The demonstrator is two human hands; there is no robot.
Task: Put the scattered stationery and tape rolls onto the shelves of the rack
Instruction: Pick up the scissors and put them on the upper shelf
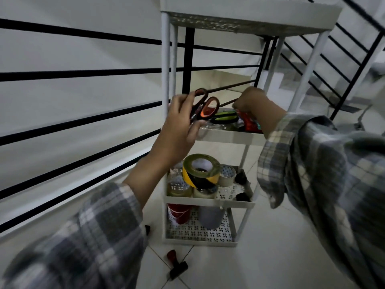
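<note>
A black railing (83, 74) runs behind the white four-tier rack (229, 139), which stands on the tiled floor and is the largest of the task's things. Both hands are raised to the rack's second shelf from the top. The left hand (179, 126), at the rack's front left post, has its fingers closed around the orange-handled scissors (206, 107), handles pointing up toward that shelf. The right hand (250, 101) is over the same shelf with fingers curled downward; whether it holds anything cannot be told. On the rack's third shelf sit several tape rolls, the yellow-and-black roll (201, 174) on top of paler ones. A red roll (179, 213) and a grey roll (210, 217) stand on the bottom shelf. Green-handled scissors (225, 117) already lie on the second shelf. On the floor just in front of the rack lies a red-and-black stamp (177, 264), and a small black item (147, 229) sits by the rack's lower left corner. The step in hand looks like shelving the orange scissors. The next move calls for lowering them flat beside the green pair and letting go, then reaching down for the stamp.
</note>
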